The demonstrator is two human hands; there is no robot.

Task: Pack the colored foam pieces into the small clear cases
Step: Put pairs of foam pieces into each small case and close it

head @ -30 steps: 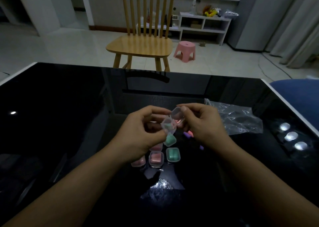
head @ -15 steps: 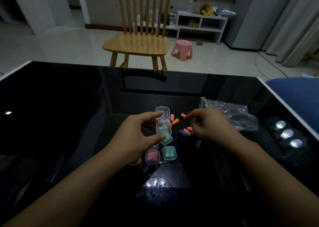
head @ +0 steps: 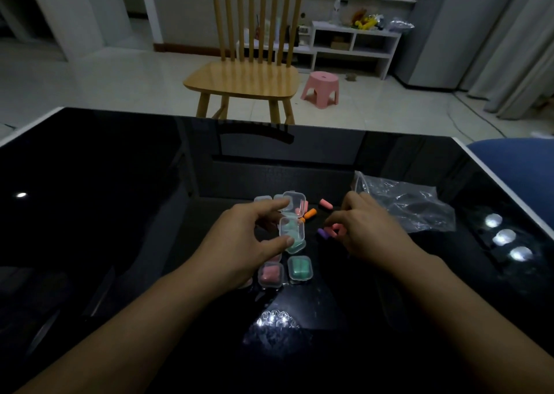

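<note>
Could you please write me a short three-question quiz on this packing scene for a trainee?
1. True or false: the open case in the left hand holds green foam.
2. Which hand reaches the loose pink pieces: A left, B right?
3. What colour is the foam in the closed case beside the closed green case?

Key: 1 true. 2 B, the right hand. 3 pink.

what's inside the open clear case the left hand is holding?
Mint-green foam pieces sit in the open clear case; the count is unclear. The left hand thumb covers its near corner.
</note>
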